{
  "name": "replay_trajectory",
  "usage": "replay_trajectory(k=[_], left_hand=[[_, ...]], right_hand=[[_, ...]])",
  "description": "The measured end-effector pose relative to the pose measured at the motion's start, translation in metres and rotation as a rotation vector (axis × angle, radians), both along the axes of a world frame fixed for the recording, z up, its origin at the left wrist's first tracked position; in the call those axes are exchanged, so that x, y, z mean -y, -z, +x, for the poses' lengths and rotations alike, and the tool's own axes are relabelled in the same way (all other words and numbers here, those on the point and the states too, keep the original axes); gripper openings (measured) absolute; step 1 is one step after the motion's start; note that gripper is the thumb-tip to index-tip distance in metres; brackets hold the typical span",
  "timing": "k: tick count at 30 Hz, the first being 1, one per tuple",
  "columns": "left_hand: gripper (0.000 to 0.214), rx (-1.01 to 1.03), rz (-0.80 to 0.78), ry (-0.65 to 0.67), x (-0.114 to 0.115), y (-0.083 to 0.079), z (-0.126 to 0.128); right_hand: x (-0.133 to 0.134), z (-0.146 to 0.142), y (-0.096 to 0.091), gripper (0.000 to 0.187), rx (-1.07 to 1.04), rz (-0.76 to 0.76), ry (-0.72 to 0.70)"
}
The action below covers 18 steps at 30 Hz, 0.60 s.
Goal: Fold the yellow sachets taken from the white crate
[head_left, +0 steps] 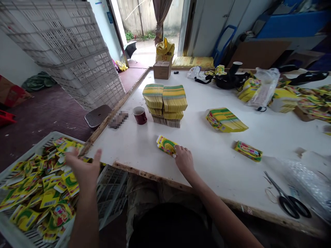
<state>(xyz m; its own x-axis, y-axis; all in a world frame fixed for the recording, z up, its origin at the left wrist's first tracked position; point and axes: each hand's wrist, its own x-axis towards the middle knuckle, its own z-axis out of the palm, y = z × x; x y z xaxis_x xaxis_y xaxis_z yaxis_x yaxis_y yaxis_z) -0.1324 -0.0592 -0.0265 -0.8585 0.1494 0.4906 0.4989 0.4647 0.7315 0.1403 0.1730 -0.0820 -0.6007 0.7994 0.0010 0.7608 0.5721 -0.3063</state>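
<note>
My right hand [184, 159] grips the near end of a small yellow and green printed carton [166, 145] just above or on the white table. The carton's far end has a white flap sticking out. My left hand [84, 168] is slightly blurred, with thumb and fingers spread and nothing in it. It hovers over the edge of a pale plastic crate [9, 220] full of similar yellow cartons [49, 194]. Beyond the right hand stand stacked bundles of flat yellow cartons [165, 103]. Another bundle [226, 120] leans to the right, and a single carton [248, 151] lies nearer me.
A dark red mug [140, 115] stands left of the stack. Black-handled scissors [289, 199] and bubble wrap [307, 182] lie at the right. A cardboard box [162, 70] sits at the table's far end. Tall white crates [67, 51] are stacked on the floor at left.
</note>
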Motion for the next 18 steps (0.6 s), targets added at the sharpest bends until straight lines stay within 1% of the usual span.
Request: replay_trajectory(k=[1,2,5,7,10,12,14,16,18], left_hand=[[0.087,0.079,-0.023,0.077,-0.008,0.007,0.011],[0.081,0.147,-0.021,0.186,-0.016,0.015,0.025],[0.067,0.326,0.042,0.428,-0.043,0.038,0.068],[0.062,0.445,0.085,0.526,-0.055,0.049,0.093],[0.068,0.717,0.222,0.663,-0.068,0.058,0.122],[0.076,0.883,0.398,0.752,-0.077,0.057,0.137],[0.076,1.01,0.643,0.799,-0.087,0.051,0.149],[0.067,1.107,0.858,0.796,-0.097,0.04,0.157],[0.057,1.148,1.0,0.743,-0.105,0.028,0.159]], right_hand=[[0.001,-0.003,0.003,0.03,-0.003,-0.003,-0.003],[0.002,-0.006,0.005,0.03,-0.009,-0.008,-0.004],[0.002,-0.012,0.007,0.032,-0.051,-0.041,0.018],[0.001,-0.012,0.007,0.037,-0.112,-0.085,0.05],[0.002,-0.01,0.006,0.044,-0.265,-0.229,0.052],[0.009,-0.01,0.003,0.047,-0.392,-0.352,-0.003],[0.023,-0.011,-0.002,0.047,-0.614,-0.526,-0.108],[0.041,-0.013,-0.01,0.043,-0.829,-0.713,-0.201],[0.059,-0.016,-0.019,0.037,-0.94,-0.859,-0.229]])
